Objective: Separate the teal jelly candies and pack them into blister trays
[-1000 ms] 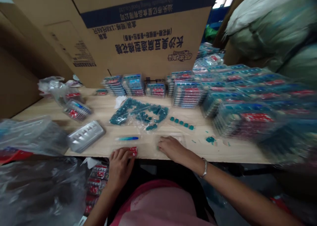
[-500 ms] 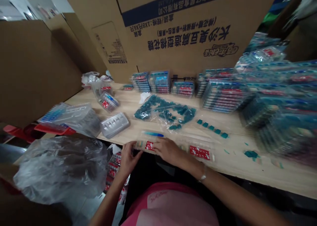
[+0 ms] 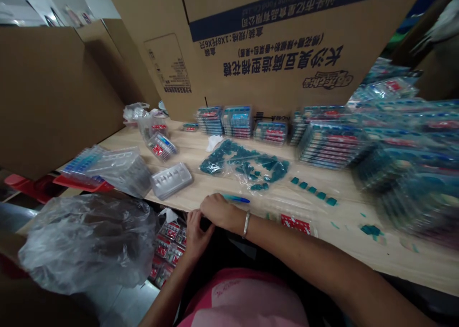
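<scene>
My right hand [image 3: 218,210] is curled into a loose fist at the front edge of the wooden table [image 3: 344,250], just left of a blue pen [image 3: 236,199]. What its fingers press or hold is hidden. My left hand [image 3: 197,234] sits just below the table edge, touching the right hand, fingers bent; its contents are hidden too. A clear blister tray with a red card [image 3: 296,223] lies right of my right wrist. A bag of teal pieces [image 3: 247,163] lies behind the pen, and a short row of teal squares [image 3: 313,190] is further right.
Stacks of filled packs [image 3: 324,136] line the back and right of the table under a big cardboard box [image 3: 272,45]. An empty clear tray [image 3: 171,179] and bagged trays [image 3: 118,169] lie at left. A crumpled plastic bag [image 3: 86,241] and red-carded packs [image 3: 168,250] sit below the edge.
My right hand slid left along the table edge and curled into a fist, leaving the clear tray. My left hand stays beneath the edge and now meets it. The view shifted slightly left.
</scene>
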`<state>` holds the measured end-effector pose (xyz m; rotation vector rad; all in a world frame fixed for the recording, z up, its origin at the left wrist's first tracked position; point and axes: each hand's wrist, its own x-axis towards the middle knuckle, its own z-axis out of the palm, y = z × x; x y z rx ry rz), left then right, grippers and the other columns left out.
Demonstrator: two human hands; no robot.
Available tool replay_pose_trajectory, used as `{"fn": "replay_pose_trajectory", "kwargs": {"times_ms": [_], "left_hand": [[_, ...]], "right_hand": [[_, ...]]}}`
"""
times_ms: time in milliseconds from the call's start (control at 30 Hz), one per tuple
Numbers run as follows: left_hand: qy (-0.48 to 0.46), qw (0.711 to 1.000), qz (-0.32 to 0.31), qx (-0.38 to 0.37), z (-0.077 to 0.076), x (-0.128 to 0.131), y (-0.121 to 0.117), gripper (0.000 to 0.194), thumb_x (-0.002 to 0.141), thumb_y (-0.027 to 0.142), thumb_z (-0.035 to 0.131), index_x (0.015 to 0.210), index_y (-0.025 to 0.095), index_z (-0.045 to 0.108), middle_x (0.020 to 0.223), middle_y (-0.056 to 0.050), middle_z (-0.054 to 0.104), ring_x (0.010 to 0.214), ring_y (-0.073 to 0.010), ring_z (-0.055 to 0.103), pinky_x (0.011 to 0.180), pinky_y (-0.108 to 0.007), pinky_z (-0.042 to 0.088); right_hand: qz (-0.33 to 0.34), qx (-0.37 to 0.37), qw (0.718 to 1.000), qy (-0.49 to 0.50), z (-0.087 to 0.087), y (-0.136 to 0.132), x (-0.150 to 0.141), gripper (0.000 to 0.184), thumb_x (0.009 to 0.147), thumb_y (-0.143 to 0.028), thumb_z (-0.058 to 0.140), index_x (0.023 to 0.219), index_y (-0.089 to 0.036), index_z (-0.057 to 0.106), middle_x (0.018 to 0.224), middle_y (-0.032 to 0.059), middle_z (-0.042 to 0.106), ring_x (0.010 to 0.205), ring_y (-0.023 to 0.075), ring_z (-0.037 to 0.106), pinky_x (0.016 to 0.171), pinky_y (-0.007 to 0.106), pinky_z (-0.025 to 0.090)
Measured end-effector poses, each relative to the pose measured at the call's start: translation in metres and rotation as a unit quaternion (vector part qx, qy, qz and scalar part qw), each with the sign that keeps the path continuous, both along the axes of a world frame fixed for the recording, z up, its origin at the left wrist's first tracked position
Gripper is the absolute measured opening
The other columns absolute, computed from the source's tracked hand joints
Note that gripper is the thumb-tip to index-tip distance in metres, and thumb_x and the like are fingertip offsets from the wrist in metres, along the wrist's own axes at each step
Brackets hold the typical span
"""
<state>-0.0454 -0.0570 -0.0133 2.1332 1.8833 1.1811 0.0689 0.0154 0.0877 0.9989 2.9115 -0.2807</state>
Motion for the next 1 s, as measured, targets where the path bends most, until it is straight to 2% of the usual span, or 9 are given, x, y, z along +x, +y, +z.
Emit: {"fn": "replay_pose_trajectory", "kwargs": {"times_ms": [133,300,400,533,667,833,1000], "left_hand": [[0.003,1.0,-0.004,-0.002,-0.002,-0.001,0.0,0.02,0.079,0.027,0.06,0.096,0.019,0.053,0.091,-0.006,0.061,0.091,-0.0231,0.054,0.075,-0.037,0.048],[0.016,0.999,-0.026,0.029,-0.007,-0.003,0.001,0.03,0.08,0.026,0.06,0.108,0.02,0.05,0.098,-0.006,0.062,0.095,-0.0228,0.054,0.083,-0.039,0.046],[0.03,0.998,-0.035,0.046,-0.009,-0.002,0.001,0.031,0.081,0.025,0.06,0.11,0.02,0.05,0.1,-0.006,0.063,0.096,-0.0224,0.055,0.084,-0.039,0.045],[0.029,0.997,-0.028,0.062,-0.011,0.0,0.002,0.027,0.079,0.024,0.062,0.105,0.02,0.053,0.099,-0.006,0.063,0.098,-0.0232,0.053,0.085,-0.038,0.045],[0.028,0.997,-0.018,0.065,-0.011,0.002,0.001,0.023,0.079,0.023,0.061,0.101,0.021,0.053,0.096,-0.006,0.063,0.097,-0.0238,0.053,0.082,-0.038,0.046],[0.034,0.996,-0.024,0.074,-0.012,0.002,0.0,0.026,0.079,0.023,0.062,0.103,0.02,0.052,0.097,-0.006,0.063,0.097,-0.0232,0.053,0.082,-0.038,0.046],[0.03,0.996,-0.027,0.082,-0.014,0.002,-0.001,0.031,0.079,0.021,0.062,0.108,0.02,0.051,0.101,-0.006,0.064,0.099,-0.0225,0.053,0.086,-0.039,0.045]], "right_hand": [[0.021,-0.008,1.0,-0.007,0.001,0.002,-0.007,0.021,0.082,-0.005,0.051,0.089,-0.008,0.07,0.087,0.0165,0.071,0.088,0.0267,0.067,0.069,0.031,0.051],[0.05,-0.007,0.999,-0.001,-0.009,0.017,0.009,0.021,0.084,-0.021,0.056,0.092,-0.008,0.071,0.087,0.017,0.071,0.086,0.0256,0.068,0.069,0.028,0.05],[0.058,-0.005,0.998,-0.009,-0.013,0.022,0.016,0.021,0.083,-0.021,0.057,0.091,-0.008,0.071,0.084,0.0173,0.071,0.084,0.025,0.068,0.068,0.026,0.049],[0.065,0.009,0.998,-0.007,-0.008,0.013,0.012,0.022,0.088,-0.016,0.05,0.093,-0.009,0.07,0.088,0.0158,0.071,0.087,0.024,0.067,0.07,0.027,0.05],[0.066,0.016,0.998,-0.017,0.0,0.003,0.005,0.02,0.085,-0.007,0.05,0.091,-0.009,0.07,0.09,0.0149,0.071,0.09,0.0246,0.066,0.072,0.029,0.05],[0.045,0.002,0.999,-0.021,0.005,0.002,0.008,0.021,0.087,-0.013,0.05,0.091,-0.01,0.07,0.088,0.0149,0.071,0.088,0.0243,0.067,0.071,0.028,0.05],[0.044,-0.003,0.999,-0.022,0.002,0.006,0.017,0.022,0.086,-0.022,0.054,0.093,-0.009,0.071,0.088,0.0171,0.071,0.089,0.024,0.067,0.073,0.025,0.048]]}}
